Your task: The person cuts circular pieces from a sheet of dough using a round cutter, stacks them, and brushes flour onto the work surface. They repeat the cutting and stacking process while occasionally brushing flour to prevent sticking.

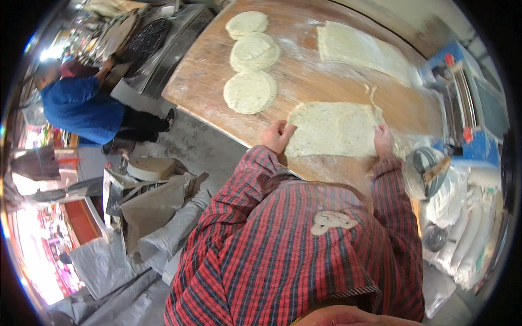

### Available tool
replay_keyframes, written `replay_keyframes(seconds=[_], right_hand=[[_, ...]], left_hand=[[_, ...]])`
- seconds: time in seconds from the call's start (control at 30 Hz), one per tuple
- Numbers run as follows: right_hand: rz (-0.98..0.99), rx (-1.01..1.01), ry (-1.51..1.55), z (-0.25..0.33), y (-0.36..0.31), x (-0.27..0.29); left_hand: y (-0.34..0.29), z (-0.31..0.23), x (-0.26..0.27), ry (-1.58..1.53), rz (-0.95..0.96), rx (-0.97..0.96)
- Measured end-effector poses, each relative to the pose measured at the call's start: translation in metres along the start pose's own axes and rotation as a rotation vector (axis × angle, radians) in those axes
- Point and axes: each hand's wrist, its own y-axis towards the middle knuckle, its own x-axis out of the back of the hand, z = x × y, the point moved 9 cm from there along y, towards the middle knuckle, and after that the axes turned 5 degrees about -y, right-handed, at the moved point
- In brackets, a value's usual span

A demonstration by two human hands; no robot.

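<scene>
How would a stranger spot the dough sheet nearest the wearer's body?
On the wooden table, look along the edge nearest the wearer. There lies a pale, flecked dough sheet, left hand at one end, right hand at the other. Unlike the round dough pieces and rectangular dough beyond, it has both hands on it.

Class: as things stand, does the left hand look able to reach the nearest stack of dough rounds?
Probably yes: only tabletop lies between the left hand and that stack of dough rounds, though it would first have to release the dough sheet.
</scene>
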Motion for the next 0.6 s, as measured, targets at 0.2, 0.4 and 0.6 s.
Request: replay_keyframes(seconds=[0.2,0.4,0.6], right_hand=[[0.030,-0.032,-0.032,0.023,-0.007,0.003],[-0.059,0.039,0.007,0.053,-0.027,0.015],[0.073,-0.010,-0.073,0.047,-0.022,0.009]], left_hand=[[0.012,0.009,-0.005,0.111,-0.017,0.018],[0.006,0.002,-0.001,0.180,-0.092,-0.073],[0.003,-0.004,-0.005,0.031,-0.093,0.015]])
